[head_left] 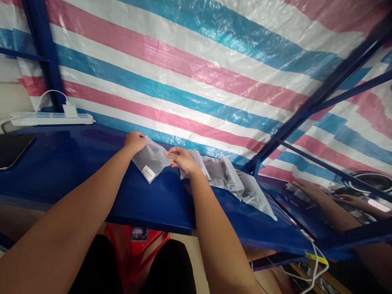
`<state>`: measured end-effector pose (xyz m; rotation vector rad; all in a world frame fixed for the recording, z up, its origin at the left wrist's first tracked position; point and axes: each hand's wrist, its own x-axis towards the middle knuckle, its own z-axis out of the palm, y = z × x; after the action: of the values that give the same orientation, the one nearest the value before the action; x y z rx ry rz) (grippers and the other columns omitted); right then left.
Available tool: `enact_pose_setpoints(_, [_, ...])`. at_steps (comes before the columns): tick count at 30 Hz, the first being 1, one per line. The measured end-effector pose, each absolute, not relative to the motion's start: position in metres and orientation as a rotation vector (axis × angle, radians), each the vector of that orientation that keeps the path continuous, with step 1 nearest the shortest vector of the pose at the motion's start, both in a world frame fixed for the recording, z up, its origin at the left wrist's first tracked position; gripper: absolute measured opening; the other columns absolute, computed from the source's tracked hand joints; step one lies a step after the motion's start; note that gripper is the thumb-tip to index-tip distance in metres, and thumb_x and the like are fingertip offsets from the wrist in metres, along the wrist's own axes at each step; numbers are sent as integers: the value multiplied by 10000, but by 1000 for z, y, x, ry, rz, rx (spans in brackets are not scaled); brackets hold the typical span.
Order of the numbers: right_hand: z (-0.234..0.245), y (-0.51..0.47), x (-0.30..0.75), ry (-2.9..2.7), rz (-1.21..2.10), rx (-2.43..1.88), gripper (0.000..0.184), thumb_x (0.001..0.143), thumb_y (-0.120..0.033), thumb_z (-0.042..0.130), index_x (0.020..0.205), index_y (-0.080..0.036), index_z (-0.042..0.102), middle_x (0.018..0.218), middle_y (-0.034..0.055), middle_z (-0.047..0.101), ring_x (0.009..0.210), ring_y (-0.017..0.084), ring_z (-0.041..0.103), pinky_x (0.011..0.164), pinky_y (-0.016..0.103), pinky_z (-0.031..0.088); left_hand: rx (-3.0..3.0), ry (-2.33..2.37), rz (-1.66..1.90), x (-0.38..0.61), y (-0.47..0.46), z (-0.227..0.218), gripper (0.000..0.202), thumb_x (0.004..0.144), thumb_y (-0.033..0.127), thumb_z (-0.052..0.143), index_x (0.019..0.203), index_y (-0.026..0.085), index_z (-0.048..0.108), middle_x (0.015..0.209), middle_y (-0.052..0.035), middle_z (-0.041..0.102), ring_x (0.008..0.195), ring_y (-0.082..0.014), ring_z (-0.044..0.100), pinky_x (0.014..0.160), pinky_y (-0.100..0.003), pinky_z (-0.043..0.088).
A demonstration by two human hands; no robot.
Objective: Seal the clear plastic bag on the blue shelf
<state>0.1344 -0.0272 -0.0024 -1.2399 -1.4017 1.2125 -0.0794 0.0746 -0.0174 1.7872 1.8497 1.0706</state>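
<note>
Centre of the frame, both hands are on one grey plastic pouch (151,161) above the blue tabletop (76,163). The left hand (134,141) is curled over the pouch's upper left corner, and the right hand (181,158) pinches its right edge between thumb and fingers. The pouch is tilted, its white label at the lower corner. Just right of the right hand, a row of more grey pouches (232,181) lies overlapping on the tabletop, trailing towards the lower right. At the upper left, a white power strip (50,118) with a charger plugged in; a dark tablet (12,149) at the left edge. Striped tarpaulin (196,61) fills the background. Another person's hand (306,188) rests at the right.
</note>
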Motion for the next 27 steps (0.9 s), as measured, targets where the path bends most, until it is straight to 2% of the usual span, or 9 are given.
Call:
enact_pose_setpoints(12, [0, -30, 130, -1358, 1107, -1244, 434, 596, -413, 901, 687, -225, 520, 563, -62, 545, 479, 84, 524, 504, 209, 504, 1764, 1865, 1067, -80, 74, -17, 202, 762, 262, 624, 892, 224, 773, 1083, -101, 771, 1029, -321, 692, 837, -360, 542])
enact_pose_setpoints(20, [-4, -26, 133, -1318, 1111, -1225, 354, 620, -381, 897, 683, -203, 598, 618, -45, 590, 505, 77, 547, 538, 209, 531, 1761, 1863, 1056, -80, 74, -16, 212, 755, 251, 628, 903, 217, 776, 1089, -112, 769, 1035, -335, 688, 834, -376, 545])
enact_pose_setpoints(24, [-6, -25, 133, -1323, 1130, -1237, 287, 649, -354, 882, 788, -193, 689, 745, -15, 674, 558, 79, 576, 578, 217, 548, 1754, 1862, 1058, -80, 73, -16, 220, 753, 257, 633, 917, 212, 774, 1088, -114, 768, 1043, -335, 685, 841, -373, 542])
enact_pose_setpoints(27, [-5, -26, 132, -1324, 1118, -1237, 314, 645, -373, 879, 812, -193, 683, 742, -18, 667, 544, 78, 560, 576, 229, 538, 1748, 1866, 1061, -80, 74, -17, 222, 750, 255, 633, 917, 216, 774, 1073, -110, 771, 1035, -333, 687, 832, -371, 540])
